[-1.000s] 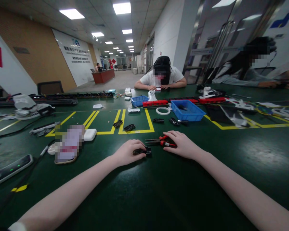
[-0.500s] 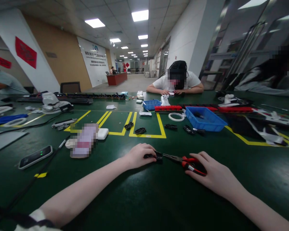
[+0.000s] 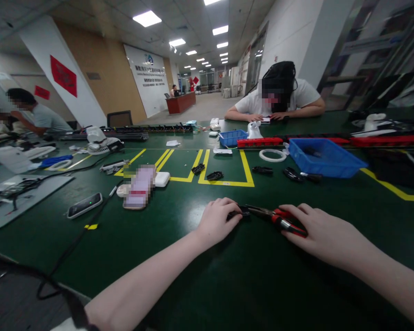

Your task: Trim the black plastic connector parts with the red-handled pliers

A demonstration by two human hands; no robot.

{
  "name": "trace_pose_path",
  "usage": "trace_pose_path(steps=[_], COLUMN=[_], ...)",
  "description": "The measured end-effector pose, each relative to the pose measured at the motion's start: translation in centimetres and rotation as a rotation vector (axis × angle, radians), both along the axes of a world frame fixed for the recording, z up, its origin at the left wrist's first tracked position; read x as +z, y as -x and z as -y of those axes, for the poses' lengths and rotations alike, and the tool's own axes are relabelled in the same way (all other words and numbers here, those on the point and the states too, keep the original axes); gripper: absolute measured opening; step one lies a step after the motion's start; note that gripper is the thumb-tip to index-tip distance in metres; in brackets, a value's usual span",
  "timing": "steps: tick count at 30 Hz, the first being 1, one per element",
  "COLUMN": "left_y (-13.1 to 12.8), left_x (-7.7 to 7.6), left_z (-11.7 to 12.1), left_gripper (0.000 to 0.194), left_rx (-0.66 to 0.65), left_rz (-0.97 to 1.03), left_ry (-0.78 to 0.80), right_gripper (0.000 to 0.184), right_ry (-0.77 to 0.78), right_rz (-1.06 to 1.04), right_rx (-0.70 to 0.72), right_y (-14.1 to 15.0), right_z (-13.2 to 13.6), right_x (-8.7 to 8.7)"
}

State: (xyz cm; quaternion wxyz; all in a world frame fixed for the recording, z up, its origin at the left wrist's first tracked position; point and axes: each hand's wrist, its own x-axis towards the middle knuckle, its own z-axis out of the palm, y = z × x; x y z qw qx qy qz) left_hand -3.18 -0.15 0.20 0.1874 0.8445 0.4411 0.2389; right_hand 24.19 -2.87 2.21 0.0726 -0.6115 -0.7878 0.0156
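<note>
My left hand point(image 3: 218, 219) rests on the green table point(image 3: 179, 257) with its fingers curled over a small black plastic part point(image 3: 240, 213), pinning it down. My right hand point(image 3: 319, 230) grips the red and black handles of a pair of needle-nose pliers point(image 3: 274, 216). The pliers' tips point left and reach the black part beside my left fingers. Both forearms stretch in from the bottom edge.
Yellow tape boxes point(image 3: 224, 172) hold more small black parts point(image 3: 214, 175). A blue bin point(image 3: 326, 158), a white ring point(image 3: 272, 155) and a red strip point(image 3: 260, 142) lie beyond. A phone point(image 3: 84, 205) and cable sit left. A person point(image 3: 279, 99) sits opposite; others sit far left.
My right hand turned the pliers so their tips point left at the black part under my left hand. The view has swung left.
</note>
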Motion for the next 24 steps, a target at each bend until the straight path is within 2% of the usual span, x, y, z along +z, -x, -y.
trace_pose_path(steps=[7, 12, 18, 20, 24], left_y=[-0.4, 0.5, 0.7, 0.6, 0.7], left_x=[0.0, 0.0, 0.1, 0.1, 0.0], left_z=[0.2, -0.1, -0.5, -0.5, -0.4], left_gripper=[0.017, 0.015, 0.013, 0.014, 0.013], left_rx=[0.044, 0.040, 0.048, 0.061, 0.041], left_rz=[-0.018, -0.010, 0.020, 0.034, 0.047], left_ry=[0.003, 0.023, 0.067, 0.083, 0.087], right_gripper=[0.065, 0.067, 0.070, 0.061, 0.050], right_ry=[-0.121, -0.055, 0.063, 0.098, 0.085], right_rz=[-0.146, -0.222, -0.190, -0.167, -0.226], right_rx=[-0.008, -0.005, -0.021, -0.052, -0.015], right_y=[-1.1, -1.8, -1.7, -1.2, -0.5], right_z=[0.9, 0.9, 2.1, 2.5, 2.8], right_x=[-2.2, -3.1, -2.0, -1.4, -1.1])
